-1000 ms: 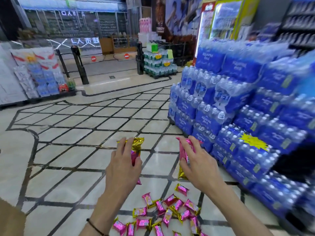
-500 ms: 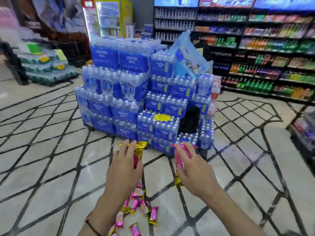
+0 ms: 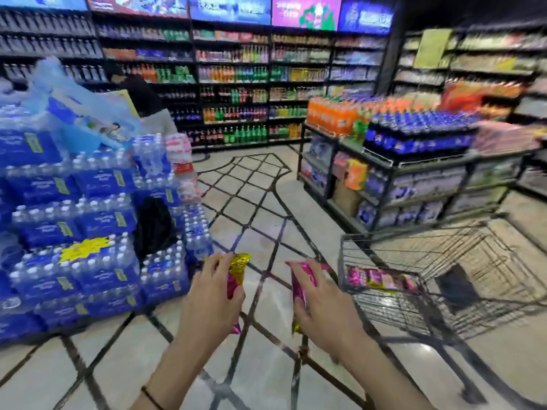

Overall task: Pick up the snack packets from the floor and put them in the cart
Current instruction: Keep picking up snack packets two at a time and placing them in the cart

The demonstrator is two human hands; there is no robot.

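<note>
Our left hand (image 3: 211, 294) grips a pink snack packet (image 3: 236, 269) with a gold crimped end, fingers curled round it. Our right hand (image 3: 322, 306) grips a second packet (image 3: 303, 279) the same way, and both are held upright above the tiled floor (image 3: 266, 365). The wire cart (image 3: 414, 253) stands just to the right of our right hand, with more packets (image 3: 381, 279) lying in its near end, and a stack of blue water packs (image 3: 88, 232) rises on our left.

Stacked packs of blue-labelled water bottles (image 3: 88, 220) stand on the left of the tiled floor (image 3: 260, 202). Drink shelves (image 3: 233, 93) line the back wall, and a low rack (image 3: 408, 161) holds orange and dark soda bottles.
</note>
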